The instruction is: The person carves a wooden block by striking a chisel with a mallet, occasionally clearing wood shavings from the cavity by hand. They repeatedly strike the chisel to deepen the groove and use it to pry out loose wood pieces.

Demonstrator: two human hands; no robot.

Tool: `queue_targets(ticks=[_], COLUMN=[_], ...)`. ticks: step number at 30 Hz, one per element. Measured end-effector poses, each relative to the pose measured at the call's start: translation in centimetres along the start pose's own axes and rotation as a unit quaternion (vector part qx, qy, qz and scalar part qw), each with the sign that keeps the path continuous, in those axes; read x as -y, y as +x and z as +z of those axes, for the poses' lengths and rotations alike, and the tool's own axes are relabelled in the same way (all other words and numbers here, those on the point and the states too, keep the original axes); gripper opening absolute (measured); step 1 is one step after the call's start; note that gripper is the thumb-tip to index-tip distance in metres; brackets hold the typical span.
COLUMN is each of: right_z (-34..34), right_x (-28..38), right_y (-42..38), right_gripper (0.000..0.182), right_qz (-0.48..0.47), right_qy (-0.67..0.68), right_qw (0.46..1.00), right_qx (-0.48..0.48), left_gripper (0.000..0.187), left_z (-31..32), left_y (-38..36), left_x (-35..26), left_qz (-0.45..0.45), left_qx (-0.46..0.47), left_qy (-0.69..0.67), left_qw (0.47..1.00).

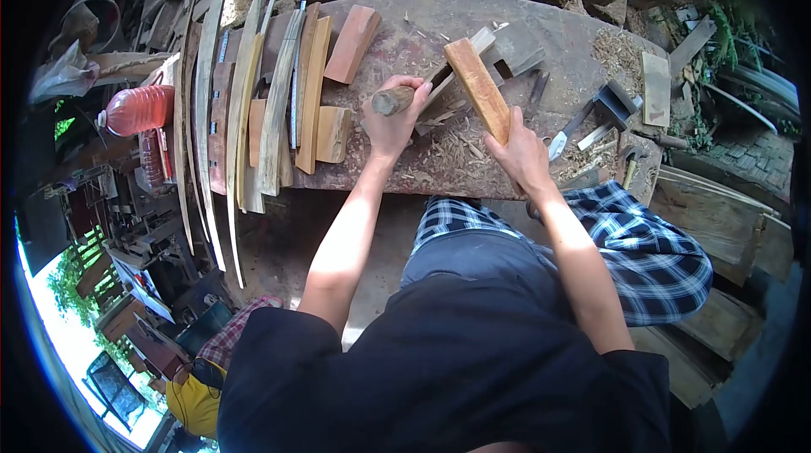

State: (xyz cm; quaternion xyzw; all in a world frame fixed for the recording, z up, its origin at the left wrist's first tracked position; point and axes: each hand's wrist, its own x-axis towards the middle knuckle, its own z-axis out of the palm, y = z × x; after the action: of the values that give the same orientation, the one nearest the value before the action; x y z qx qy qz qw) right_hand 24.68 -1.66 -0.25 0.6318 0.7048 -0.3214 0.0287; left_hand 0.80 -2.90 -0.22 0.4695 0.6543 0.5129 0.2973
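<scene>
My left hand [390, 125] is closed around the round wooden handle of a chisel [393, 101], its end facing up; the blade is hidden below the fist. In my right hand [522, 159] is the near end of a thick rectangular wooden block [477, 81], tilted away from me and raised over the bench. Beneath the block lies a greyish piece of wood [525, 54] with a dark square opening. A paler wooden strip [435, 96] runs beside my left fist. Wood chips [456, 149] are scattered between my hands.
The workbench [405, 18] holds long wood strips [279, 106] and a reddish block [353, 43] at left. To the right lie a black-headed tool [617, 106], a hammer [631, 167] and a flat board [655, 88]. A bottle of pink liquid [139, 109] stands beyond the left edge.
</scene>
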Motion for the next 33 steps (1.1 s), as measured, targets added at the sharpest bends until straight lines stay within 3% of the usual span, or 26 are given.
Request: queue_targets(ticks=[8,11,15,16,17,19,20,21,23,24,26,29,30,31,33], right_z=[-1.1,-4.5,-11.1,-11.4,-11.4,-11.6,-11.6,-11.9,-11.2,-10.9,-10.3,-10.3,-10.3,-10.0,-8.6], right_x=[0.2,1.9,9.0,9.6,9.7,9.8,9.6,10.1,9.1,9.1,8.9,9.4,9.4,8.8,6.9], right_y=[0.1,0.1,-3.0,-3.2,-3.4,-3.8,-3.9,-3.5,-3.6,-3.7,-4.5,-4.4,-3.8,-3.2,-2.1], right_gripper=[0.065,0.062,0.054,0.055,0.055,0.059,0.062,0.063,0.063,0.063,0.066,0.066,0.065,0.065,0.063], right_qz=[-0.005,0.004,-0.111,-0.178,-0.180,-0.276,-0.246,-0.173,-0.191,-0.193,-0.234,-0.183,-0.140,-0.138,-0.134], right_qy=[0.022,0.122,0.277,0.326,0.327,0.256,0.146,0.028,0.022,0.021,0.154,0.151,0.082,0.083,0.237], right_qw=[1.000,0.991,0.953,0.925,0.924,0.924,0.957,0.983,0.981,0.981,0.958,0.971,0.986,0.986,0.962], right_qx=[0.007,0.047,-0.052,-0.077,-0.078,-0.069,-0.041,0.046,0.016,0.018,-0.062,-0.012,0.039,0.034,0.016], left_gripper=[0.016,0.016,0.021,0.020,0.018,0.020,0.026,0.030,0.026,0.026,0.021,0.020,0.021,0.021,0.021], left_z=[3.1,3.3,3.3,3.1,2.9,2.7,2.4,2.3,2.3,2.3,2.2,2.1,2.1,2.0,1.5], left_y=[0.7,1.1,0.8,0.8,0.7,0.9,0.7,1.0,0.9,1.0,0.5,0.3,0.4,0.6,0.2], left_x=[-1.4,-1.2,-1.3,-1.9,-2.5,-2.2,-2.0,-1.3,-0.1,-0.6,-2.3,-1.8,0.2,-0.3,-0.9], left_qz=[-0.013,-0.016,-0.004,-0.034,-0.039,-0.013,-0.087,0.088,0.116,0.114,-0.071,-0.011,0.063,0.068,-0.058], left_qx=[-0.039,-0.037,-0.028,-0.012,-0.022,-0.007,0.014,0.008,0.008,0.005,0.016,0.011,0.008,0.011,-0.006], left_qy=[0.103,0.110,0.128,0.125,0.136,0.147,0.093,0.095,0.114,0.115,0.125,0.015,0.104,0.101,0.087], left_qw=[0.994,0.993,0.991,0.991,0.990,0.989,0.992,0.992,0.987,0.987,0.989,1.000,0.993,0.992,0.994])
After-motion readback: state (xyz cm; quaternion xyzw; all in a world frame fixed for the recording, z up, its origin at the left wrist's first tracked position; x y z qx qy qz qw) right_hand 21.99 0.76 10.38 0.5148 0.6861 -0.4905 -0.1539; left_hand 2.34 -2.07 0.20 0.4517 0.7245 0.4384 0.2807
